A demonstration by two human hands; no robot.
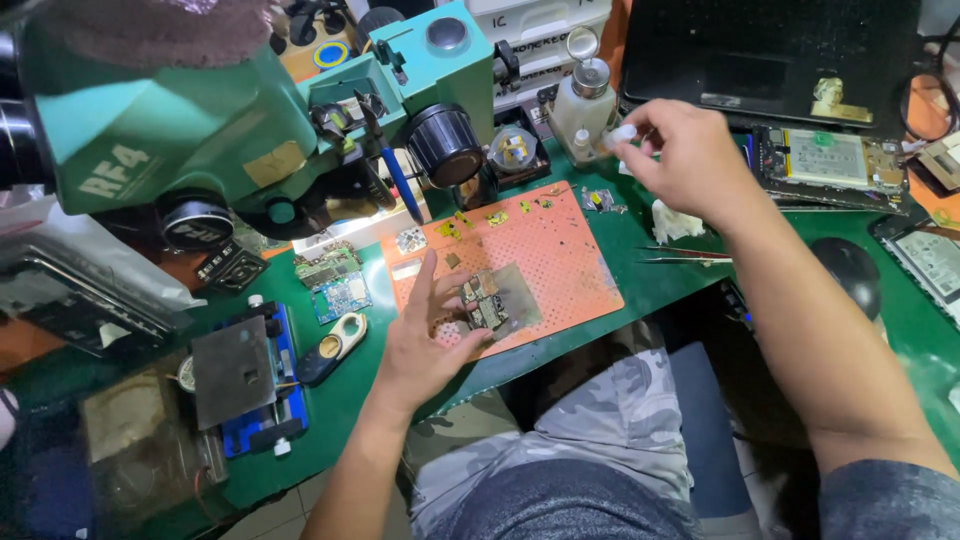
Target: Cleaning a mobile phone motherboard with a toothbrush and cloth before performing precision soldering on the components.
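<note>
My left hand (425, 335) rests on an orange perforated mat (560, 255), fingers spread, steadying a small circuit board (485, 300) with thumb and fingertips. My right hand (680, 155) is raised over the back of the bench, pinching a small white wad (622, 133) between thumb and fingers. It hovers beside a white pump bottle with a metal cap (583, 100). A green stereo microscope (230, 120) overhangs the left part of the bench.
Tweezers (685, 255) lie right of the mat on the green bench mat (640, 285). A blue board holder (250, 375) sits at left, loose boards (335, 280) beside it. An opened phone (830, 160) and dark laptop (770, 50) are at back right.
</note>
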